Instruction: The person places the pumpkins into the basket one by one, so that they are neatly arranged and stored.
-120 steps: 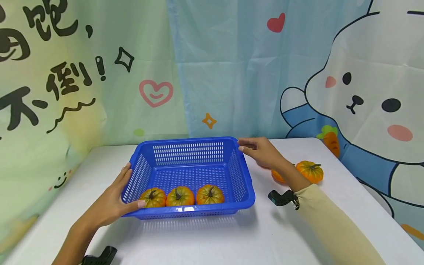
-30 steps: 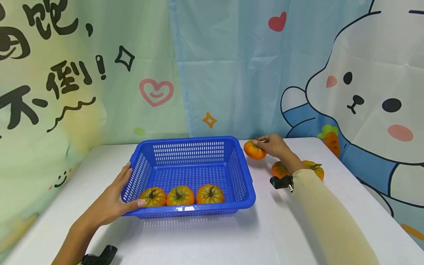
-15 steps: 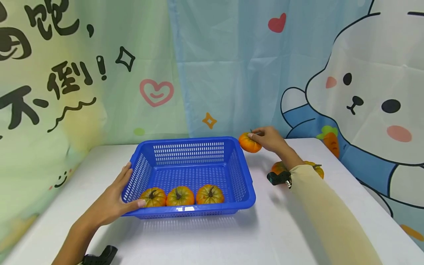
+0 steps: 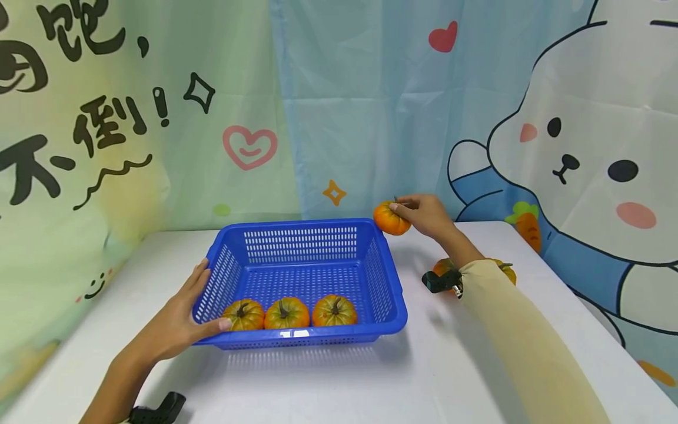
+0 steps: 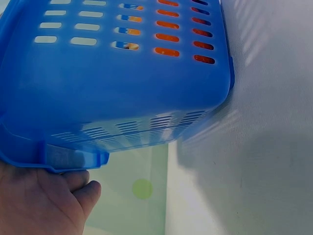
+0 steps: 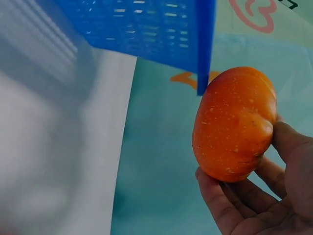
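A blue plastic basket (image 4: 304,335) with slotted walls stands on the table, a row of three small green-and-orange pumpkins (image 4: 286,312) along its front inside. My left hand (image 4: 172,325) holds the basket's left front corner, thumb over the rim and fingers along the left side; the left wrist view shows the palm (image 5: 41,203) against the rim. Beyond the basket's back right corner, my right hand (image 4: 426,217) grips a small orange pumpkin (image 4: 391,219) in the air at about rim height. In the right wrist view, fingers and thumb surround this pumpkin (image 6: 234,125), its smooth orange underside showing.
To the right, two more pumpkins lie on the white table (image 4: 339,388): one orange pumpkin (image 4: 442,267) and one yellowish pumpkin (image 4: 507,272), both partly covered by my right arm. A printed curtain (image 4: 360,118) hangs behind the table.
My right hand first touched the basket's right rim, then took hold of a pumpkin on the right. It has since lifted it up and leftward to the rim. The left hand stays put.
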`<state>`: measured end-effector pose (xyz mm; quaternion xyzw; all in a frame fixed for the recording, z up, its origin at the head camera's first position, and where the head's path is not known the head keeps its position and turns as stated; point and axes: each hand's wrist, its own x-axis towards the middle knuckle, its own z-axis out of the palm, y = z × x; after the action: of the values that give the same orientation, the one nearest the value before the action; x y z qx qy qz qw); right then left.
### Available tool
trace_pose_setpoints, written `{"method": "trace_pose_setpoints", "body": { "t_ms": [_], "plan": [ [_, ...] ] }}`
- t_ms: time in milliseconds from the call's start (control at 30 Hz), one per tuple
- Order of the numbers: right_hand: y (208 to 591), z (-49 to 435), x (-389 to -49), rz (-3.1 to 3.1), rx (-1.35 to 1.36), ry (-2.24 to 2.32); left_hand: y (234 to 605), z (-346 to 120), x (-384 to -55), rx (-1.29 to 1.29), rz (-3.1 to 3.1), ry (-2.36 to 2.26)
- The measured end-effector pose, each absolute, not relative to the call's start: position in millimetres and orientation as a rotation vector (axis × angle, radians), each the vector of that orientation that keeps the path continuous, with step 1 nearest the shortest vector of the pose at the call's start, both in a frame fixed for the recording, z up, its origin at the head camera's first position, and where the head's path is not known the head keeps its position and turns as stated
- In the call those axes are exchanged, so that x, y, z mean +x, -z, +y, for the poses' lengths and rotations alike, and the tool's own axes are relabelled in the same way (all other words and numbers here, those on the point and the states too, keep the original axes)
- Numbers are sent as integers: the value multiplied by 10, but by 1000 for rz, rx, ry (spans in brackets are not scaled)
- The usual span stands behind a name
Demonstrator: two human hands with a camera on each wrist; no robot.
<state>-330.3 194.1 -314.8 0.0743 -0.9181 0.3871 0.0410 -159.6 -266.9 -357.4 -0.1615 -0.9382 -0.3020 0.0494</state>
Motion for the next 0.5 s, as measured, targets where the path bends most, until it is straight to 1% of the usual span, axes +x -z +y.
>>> {"method": "trace_pose_setpoints", "body": {
  "t_ms": [300,500],
  "plan": [
    [3099,1746,-3306,-2766,341,-1259,3585,-2669,-1599,-480,-2863,905],
    [3058,1606,-3292,-2765,470,-1237,3574,-2661,-1602,-482,-2862,909]
  ]
}}
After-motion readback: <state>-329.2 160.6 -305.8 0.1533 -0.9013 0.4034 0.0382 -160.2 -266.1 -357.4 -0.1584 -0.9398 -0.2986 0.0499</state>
